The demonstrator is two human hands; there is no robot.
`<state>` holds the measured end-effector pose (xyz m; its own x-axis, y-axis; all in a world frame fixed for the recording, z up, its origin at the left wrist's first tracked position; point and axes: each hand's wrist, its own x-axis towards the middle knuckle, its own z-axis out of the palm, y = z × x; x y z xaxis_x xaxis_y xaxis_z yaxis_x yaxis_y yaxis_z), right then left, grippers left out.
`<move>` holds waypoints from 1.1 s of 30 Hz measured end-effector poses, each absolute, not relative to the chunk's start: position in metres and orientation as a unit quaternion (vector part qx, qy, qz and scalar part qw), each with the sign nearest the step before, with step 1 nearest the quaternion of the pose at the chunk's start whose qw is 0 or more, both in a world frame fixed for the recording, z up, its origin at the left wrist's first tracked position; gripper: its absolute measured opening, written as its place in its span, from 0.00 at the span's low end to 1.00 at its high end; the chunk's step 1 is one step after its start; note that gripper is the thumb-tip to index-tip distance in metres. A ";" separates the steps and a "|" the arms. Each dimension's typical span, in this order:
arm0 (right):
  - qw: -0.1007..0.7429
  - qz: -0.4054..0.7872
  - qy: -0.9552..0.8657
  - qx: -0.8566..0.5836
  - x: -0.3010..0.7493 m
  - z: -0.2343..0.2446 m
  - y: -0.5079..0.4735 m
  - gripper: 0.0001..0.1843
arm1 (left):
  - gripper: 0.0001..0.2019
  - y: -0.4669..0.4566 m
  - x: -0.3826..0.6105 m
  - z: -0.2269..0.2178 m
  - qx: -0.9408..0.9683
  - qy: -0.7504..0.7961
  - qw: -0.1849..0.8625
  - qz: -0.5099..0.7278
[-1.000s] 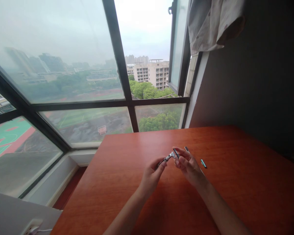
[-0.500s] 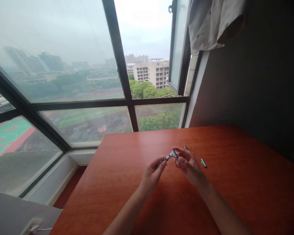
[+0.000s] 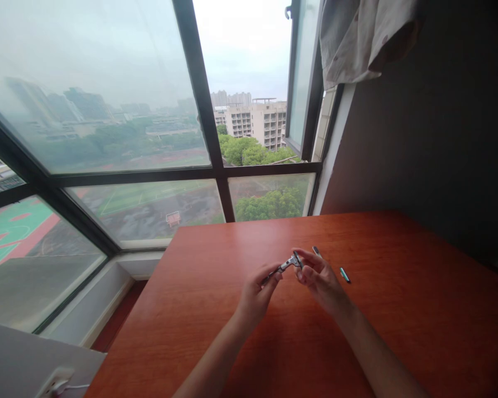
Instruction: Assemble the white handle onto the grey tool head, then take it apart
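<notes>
Above the table, a silver and dark razor [image 3: 286,263] is held between both hands. My left hand [image 3: 257,290] pinches its handle, with thumb and fingers closed round it. At the other end, the fingers of my right hand [image 3: 320,281] are closed on the razor's head [image 3: 297,260], thumb below and index finger above. Whether the head is fully seated on the handle cannot be made out. Just right of my right hand lies a small teal and black strip [image 3: 345,275], which looks like a razor cartridge. A slim silver-and-dark piece [image 3: 316,251] lies behind the right fingers, partly hidden.
The reddish-brown wooden table [image 3: 199,309] reaches to the windows [image 3: 149,177]. One window pane [image 3: 302,83] stands open, with a grey curtain [image 3: 352,44] beside it. A dark wall [image 3: 398,138] borders the right. A socket with a white plug [image 3: 58,384] is at lower left.
</notes>
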<state>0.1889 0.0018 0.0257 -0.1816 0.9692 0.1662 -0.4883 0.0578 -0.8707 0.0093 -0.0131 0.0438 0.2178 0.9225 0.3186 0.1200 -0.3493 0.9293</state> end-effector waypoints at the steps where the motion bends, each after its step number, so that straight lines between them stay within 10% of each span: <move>1: 0.578 0.628 -0.442 -0.276 0.189 0.026 0.002 0.26 | 0.15 -0.013 0.009 0.045 0.664 0.394 0.410 0.486; 33: 0.567 0.574 -0.498 -0.320 0.193 0.029 0.002 0.25 | 0.15 -0.013 0.011 0.041 0.653 0.406 0.421 0.481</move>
<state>0.1931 0.0021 0.0287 -0.1531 0.9684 0.1969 -0.3315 0.1374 -0.9334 0.0109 -0.0127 0.0407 0.2067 0.9355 0.2864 0.1248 -0.3155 0.9407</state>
